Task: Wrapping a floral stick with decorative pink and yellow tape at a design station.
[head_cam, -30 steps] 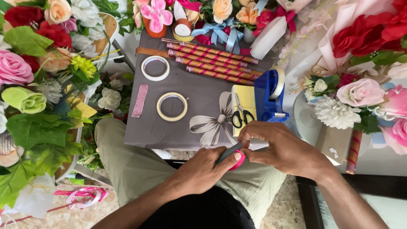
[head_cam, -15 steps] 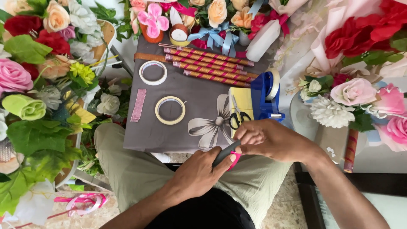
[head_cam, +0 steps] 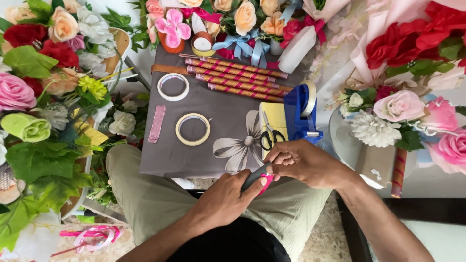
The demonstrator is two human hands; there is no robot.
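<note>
My left hand [head_cam: 225, 199] grips a small dark-handled tool [head_cam: 256, 176] with a pink piece [head_cam: 266, 181] at its tip, held just above my lap. My right hand [head_cam: 303, 162] closes its fingertips on the same pink piece from the right. Both hands meet at the near edge of a grey board [head_cam: 228, 123] printed with a flower, resting on my knees. What exactly the pink piece is stays partly hidden by my fingers.
On the board lie two tape rings [head_cam: 192, 129] [head_cam: 173, 87], a pink glitter strip [head_cam: 157, 123], black scissors [head_cam: 268, 136] on a yellow pad, a blue tape dispenser [head_cam: 298, 114] and several striped wrapped sticks [head_cam: 240, 79]. Artificial flowers [head_cam: 43, 63] crowd both sides.
The view has shifted slightly; my hands stay together on the tool and pink piece, with my right fingers working a little at its tip.
</note>
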